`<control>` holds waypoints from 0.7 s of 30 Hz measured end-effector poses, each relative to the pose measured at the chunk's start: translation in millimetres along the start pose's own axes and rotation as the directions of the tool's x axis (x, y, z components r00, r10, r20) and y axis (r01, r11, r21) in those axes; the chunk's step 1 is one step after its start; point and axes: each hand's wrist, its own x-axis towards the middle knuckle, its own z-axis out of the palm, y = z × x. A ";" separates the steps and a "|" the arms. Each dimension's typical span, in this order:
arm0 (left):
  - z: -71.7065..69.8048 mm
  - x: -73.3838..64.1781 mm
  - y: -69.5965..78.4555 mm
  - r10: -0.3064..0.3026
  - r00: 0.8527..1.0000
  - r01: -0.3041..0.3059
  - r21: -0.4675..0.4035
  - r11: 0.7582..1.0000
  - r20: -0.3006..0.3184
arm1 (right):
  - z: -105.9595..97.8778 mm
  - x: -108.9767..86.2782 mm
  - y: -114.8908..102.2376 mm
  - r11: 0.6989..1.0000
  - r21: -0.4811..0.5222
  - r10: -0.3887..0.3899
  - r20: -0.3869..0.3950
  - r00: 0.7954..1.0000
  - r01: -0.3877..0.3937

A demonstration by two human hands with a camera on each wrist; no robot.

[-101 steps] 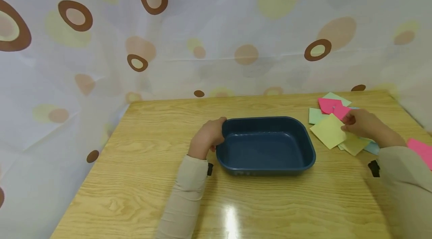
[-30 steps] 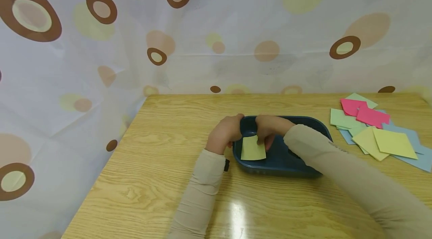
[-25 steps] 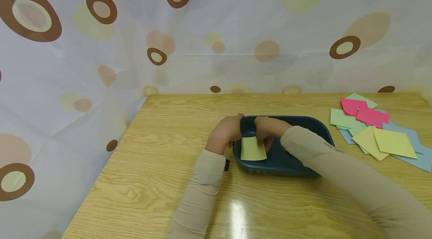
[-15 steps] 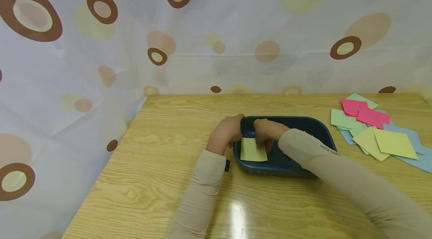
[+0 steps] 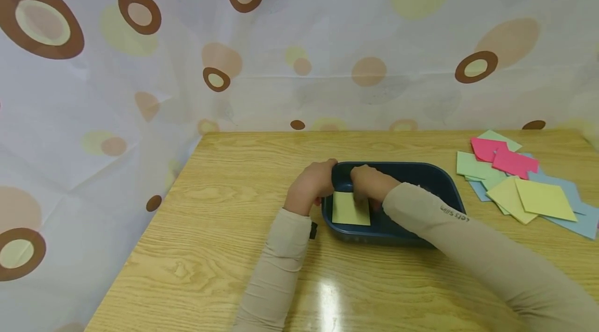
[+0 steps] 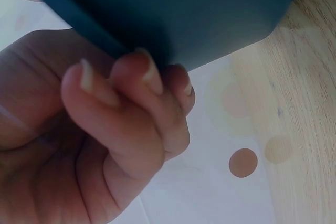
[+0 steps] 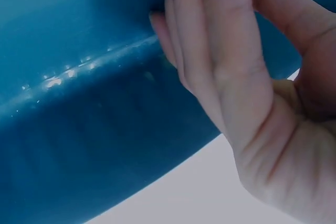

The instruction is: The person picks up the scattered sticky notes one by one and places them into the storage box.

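Note:
My left hand (image 5: 312,185) grips the left rim of a dark blue rectangular tray (image 5: 432,181). In the left wrist view its curled fingers (image 6: 134,114) lie against the tray's outer wall. A yellow sticky note (image 5: 345,209) lies flat on the tray's floor at the left end. My right hand (image 5: 374,184) reaches down inside the tray, over the note's right edge. Its long fingers (image 7: 236,61) look straight in the right wrist view, and the thumb slants towards them. The fingertips are out of that view, and the note does not show there.
On the table (image 5: 210,207), right of the tray, lies a loose spread of sticky notes: pink (image 5: 517,164), green (image 5: 474,166), yellow (image 5: 547,200) and blue (image 5: 580,222). A patterned curtain (image 5: 290,20) hangs behind the table and along its left side.
The right hand has come from the pile into the tray with a yellow note. Over the last second the note has settled flat, the hand sinking slightly. The left hand keeps its hold.

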 end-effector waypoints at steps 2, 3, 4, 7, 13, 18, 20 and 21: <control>0.1 -0.3 0.6 0.001 1.000 -0.001 -0.003 1.000 0.002 | 1.1 0.1 1.6 1.000 0.005 -0.005 -0.018 1.000 0.005; 0.2 -0.3 0.8 0.003 1.000 -0.003 -0.007 1.000 0.002 | 1.7 -0.1 2.2 1.000 0.005 -0.011 -0.028 1.000 0.011; 0.3 -0.5 0.9 0.003 1.000 -0.003 -0.009 1.000 0.002 | 2.3 -0.3 3.0 1.000 0.003 -0.017 -0.038 0.999 0.017; 0.7 -0.3 0.8 0.001 1.000 -0.001 -0.014 1.000 0.001 | 3.5 -3.1 5.5 0.999 -0.011 -0.050 -0.067 0.997 0.049; 1.3 1.0 -0.1 0.003 1.000 -0.002 -0.013 1.000 0.004 | -3.4 -20.4 13.5 0.975 -0.048 -0.222 -0.168 0.960 0.217; 1.1 -1.3 0.3 0.009 1.000 -0.009 -0.021 1.000 -0.006 | -17.8 -43.5 23.2 0.950 -0.035 -0.307 -0.284 0.908 0.311; 0.9 -2.0 0.6 0.007 1.000 -0.007 -0.020 1.000 -0.009 | -22.9 -51.8 29.7 0.946 -0.005 -0.308 -0.334 0.891 0.325; 0.9 -2.1 0.7 0.005 1.000 -0.005 -0.018 1.000 -0.009 | -24.9 -55.1 33.8 0.943 0.010 -0.305 -0.363 0.880 0.331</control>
